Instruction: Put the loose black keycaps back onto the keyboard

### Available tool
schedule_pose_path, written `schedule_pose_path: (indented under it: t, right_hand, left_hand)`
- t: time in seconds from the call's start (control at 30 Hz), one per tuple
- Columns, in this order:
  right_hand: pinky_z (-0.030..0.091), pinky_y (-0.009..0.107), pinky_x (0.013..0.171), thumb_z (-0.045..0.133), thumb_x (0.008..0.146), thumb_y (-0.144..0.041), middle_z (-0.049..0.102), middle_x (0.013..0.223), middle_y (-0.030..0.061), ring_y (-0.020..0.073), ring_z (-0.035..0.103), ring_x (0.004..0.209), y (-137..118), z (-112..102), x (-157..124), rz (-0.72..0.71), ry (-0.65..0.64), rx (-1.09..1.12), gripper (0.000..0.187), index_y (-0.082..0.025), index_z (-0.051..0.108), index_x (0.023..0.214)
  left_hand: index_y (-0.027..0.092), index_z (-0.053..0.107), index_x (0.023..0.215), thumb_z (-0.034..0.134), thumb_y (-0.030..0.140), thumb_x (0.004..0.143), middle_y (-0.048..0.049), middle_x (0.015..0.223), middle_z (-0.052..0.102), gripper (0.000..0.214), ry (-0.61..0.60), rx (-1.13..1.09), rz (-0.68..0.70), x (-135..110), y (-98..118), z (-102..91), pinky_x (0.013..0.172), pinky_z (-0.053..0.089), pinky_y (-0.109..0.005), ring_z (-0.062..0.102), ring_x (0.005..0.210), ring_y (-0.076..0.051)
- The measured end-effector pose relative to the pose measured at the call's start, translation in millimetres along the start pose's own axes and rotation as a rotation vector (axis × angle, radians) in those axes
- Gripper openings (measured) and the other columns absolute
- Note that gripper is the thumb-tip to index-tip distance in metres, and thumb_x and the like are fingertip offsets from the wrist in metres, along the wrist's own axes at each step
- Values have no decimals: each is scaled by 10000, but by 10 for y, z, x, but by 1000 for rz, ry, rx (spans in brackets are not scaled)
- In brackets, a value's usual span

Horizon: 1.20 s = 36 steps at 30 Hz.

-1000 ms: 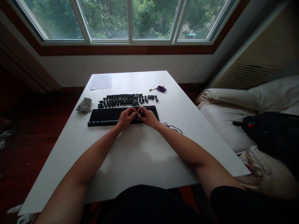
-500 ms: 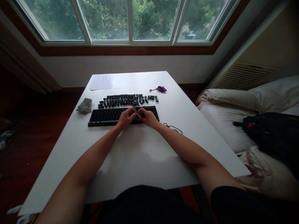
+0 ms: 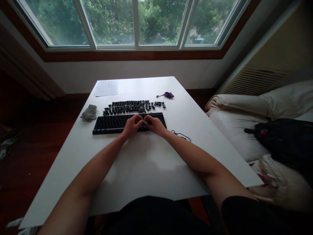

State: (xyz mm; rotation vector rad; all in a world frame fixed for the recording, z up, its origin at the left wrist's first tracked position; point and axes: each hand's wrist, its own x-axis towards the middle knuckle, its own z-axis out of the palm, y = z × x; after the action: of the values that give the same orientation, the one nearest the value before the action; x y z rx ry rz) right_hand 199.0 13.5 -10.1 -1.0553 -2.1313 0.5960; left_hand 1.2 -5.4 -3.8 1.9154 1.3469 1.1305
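Observation:
A black keyboard (image 3: 110, 123) lies across the white table, its right part partly covered by my hands. My left hand (image 3: 132, 124) is closed over it, thumb and forefinger pinched together. Fingertip to fingertip with it, my right hand (image 3: 154, 124) is pinched in the same way. Something small and light-coloured shows between the fingertips, too small to name. Just behind the keyboard, loose black keycaps (image 3: 127, 107) stand in rows.
A grey cloth (image 3: 89, 113) lies left of the keycaps. Behind them are a sheet of paper (image 3: 106, 88) and a purple object with a brush-like end (image 3: 168, 95). A thin black cable (image 3: 182, 135) curls right of the keyboard. A sofa (image 3: 227, 120) stands beside the table (image 3: 146, 173).
The view has tilted slightly, so everything sits a little lower. Both hands stay together over the same part of the keyboard, with barely any finger movement.

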Motion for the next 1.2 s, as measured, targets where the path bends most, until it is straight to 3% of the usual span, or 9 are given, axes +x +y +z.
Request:
schedule_pose_path:
  t: [0.17, 0.37, 0.57, 0.97, 1.2]
  right_hand:
    - [332, 231, 595, 574, 914, -414, 621, 720, -18, 120, 487, 595, -3, -6, 6, 6, 5, 3, 239, -217, 648, 1027]
    - [349, 233, 612, 551, 924, -440, 641, 745, -7, 128, 504, 618, -24, -18, 21, 17, 22, 24, 259, -209, 639, 1002]
    - [340, 236, 596, 550, 927, -468, 634, 737, -5, 126, 494, 609, -42, -35, 21, 7, 6, 68, 285, -201, 635, 980]
    - [323, 236, 588, 565, 917, -484, 581, 689, -27, 116, 451, 591, -21, -37, 13, 15, 20, 84, 301, -196, 632, 974]
    - [323, 239, 593, 551, 923, -465, 614, 730, -15, 121, 468, 614, -37, -54, 22, 28, 26, 117, 284, -196, 629, 970]
  left_hand:
    - [191, 652, 951, 588, 399, 894, -5, 793, 659, 225, 12, -36, -17, 2, -21, 10, 652, 441, -243, 588, 706, -140]
    - [218, 609, 1177, 626, 365, 880, -4, 840, 684, 331, 12, -125, 9, -18, 0, 33, 663, 454, -232, 610, 701, -126]
    - [201, 681, 1040, 660, 390, 861, -6, 812, 677, 261, 16, -83, 25, -26, 14, 33, 664, 464, -232, 613, 717, -132]
    - [192, 751, 1073, 611, 425, 894, -44, 883, 740, 326, 20, -191, -27, -1, -47, 49, 654, 503, -249, 639, 711, -147]
    - [188, 738, 1083, 574, 388, 913, -24, 824, 727, 310, 50, -183, -40, 10, -50, 54, 617, 499, -238, 645, 657, -140]
